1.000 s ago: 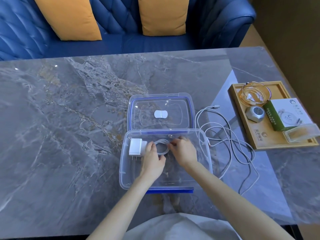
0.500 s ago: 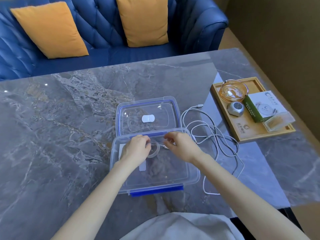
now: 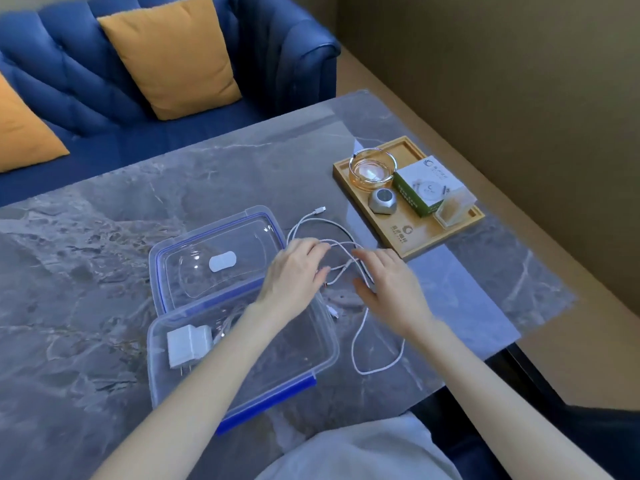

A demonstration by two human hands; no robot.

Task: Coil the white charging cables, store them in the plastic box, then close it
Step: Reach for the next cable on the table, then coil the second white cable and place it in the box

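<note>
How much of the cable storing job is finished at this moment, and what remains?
Done: a white charger with one coiled cable lies inside the open plastic box. In hand: the left hand and right hand are over the loose cables on the table, none gripped yet. Left: coil them, store them, shut the lid.

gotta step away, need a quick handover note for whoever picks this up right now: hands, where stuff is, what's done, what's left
Left hand: open, reaching across the box to the loose cables, fingers at them, no grip visible.
Right hand: open, holding nothing, over the same cables.
Box: open, its lid lying flat behind it.
Done: charger with one coiled cable is in the box.
Left: coil the loose cables lying on the table right of the box, put them in, close the lid.
</note>
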